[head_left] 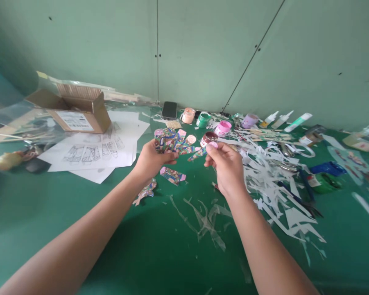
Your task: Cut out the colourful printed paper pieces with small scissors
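Near the middle of the green table, my left hand (155,159) is closed on patterned cutouts (166,139) in blue, pink and brown. My right hand (225,164) pinches a small patterned piece (197,154) with a pink round end, just in front of the dark red paint jar (208,138). A loose patterned piece (173,175) with pink ends lies on the table between the hands. More cutouts (147,190) lie beneath my left wrist. A pale round lid (191,139) sits between the hands, farther back.
An open cardboard box (80,116) and printed sheets (95,153) are at the left. Pink (223,128), green (203,119) and peach (188,115) jars stand behind. White paper scraps (273,184) cover the right side, with scissors (287,150) among them; clear strips (205,223) lie in front.
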`<action>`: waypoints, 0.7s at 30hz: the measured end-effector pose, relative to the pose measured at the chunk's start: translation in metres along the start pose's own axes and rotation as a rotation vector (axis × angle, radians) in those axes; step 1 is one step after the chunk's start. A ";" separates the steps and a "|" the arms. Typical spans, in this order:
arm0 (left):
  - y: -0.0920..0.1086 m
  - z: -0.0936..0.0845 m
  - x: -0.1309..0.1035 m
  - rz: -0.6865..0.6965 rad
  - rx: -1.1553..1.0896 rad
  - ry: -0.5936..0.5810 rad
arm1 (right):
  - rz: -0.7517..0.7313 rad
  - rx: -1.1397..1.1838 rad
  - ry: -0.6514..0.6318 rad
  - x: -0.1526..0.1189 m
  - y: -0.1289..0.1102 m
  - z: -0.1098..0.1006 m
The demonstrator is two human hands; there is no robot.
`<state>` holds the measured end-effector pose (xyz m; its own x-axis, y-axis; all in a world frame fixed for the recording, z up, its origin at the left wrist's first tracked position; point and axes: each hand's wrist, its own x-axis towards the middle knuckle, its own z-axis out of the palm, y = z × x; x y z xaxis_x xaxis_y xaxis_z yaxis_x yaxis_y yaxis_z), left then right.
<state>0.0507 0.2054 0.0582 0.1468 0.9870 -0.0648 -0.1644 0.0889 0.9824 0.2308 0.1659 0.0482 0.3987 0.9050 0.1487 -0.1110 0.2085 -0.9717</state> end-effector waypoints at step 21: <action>-0.002 0.012 -0.013 -0.075 0.034 -0.120 | 0.128 -0.070 -0.171 -0.011 0.010 0.016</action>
<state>0.0611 0.1905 0.0589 0.2730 0.9546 -0.1190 -0.1157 0.1553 0.9811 0.2105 0.1643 0.0397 0.2245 0.9734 0.0465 -0.0846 0.0670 -0.9942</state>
